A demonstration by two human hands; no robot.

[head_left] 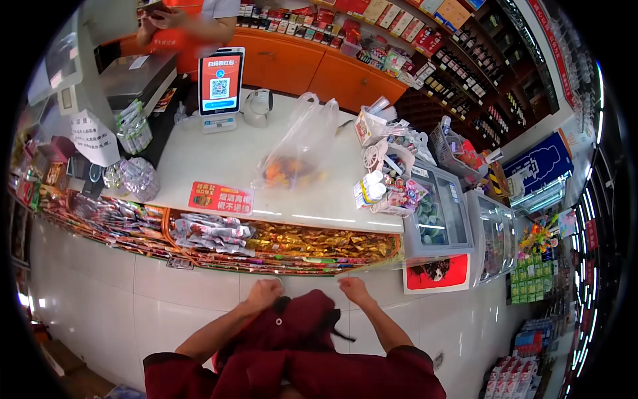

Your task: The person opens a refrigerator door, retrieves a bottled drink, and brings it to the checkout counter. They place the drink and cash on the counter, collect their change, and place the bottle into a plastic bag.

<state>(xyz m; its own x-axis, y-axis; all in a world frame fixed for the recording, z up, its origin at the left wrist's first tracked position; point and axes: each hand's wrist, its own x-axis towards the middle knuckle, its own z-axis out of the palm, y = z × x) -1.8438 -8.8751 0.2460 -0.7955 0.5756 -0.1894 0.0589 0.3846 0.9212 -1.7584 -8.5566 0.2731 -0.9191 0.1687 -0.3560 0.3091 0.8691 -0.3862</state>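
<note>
My left hand (267, 292) is closed at the upper left edge of a maroon cloth bag (302, 322) with black trim, held against my body. Whatever lies inside its fingers is hidden. To the right of the bag, my right hand (353, 290) is closed in a pinch, apart from the cloth. A faint see-through streak runs from it toward the counter's edge, too thin to name. On the white counter (319, 211), a clear plastic carrier bag (296, 156) stands with orange and yellow items in its bottom.
A payment screen (220, 83) and a red sign (221, 197) are on the counter. Gold packets (319, 241) fill the rack below its front edge. At right are a chest freezer (435, 213) and small goods. Behind the counter, a person (183, 26) holds a phone.
</note>
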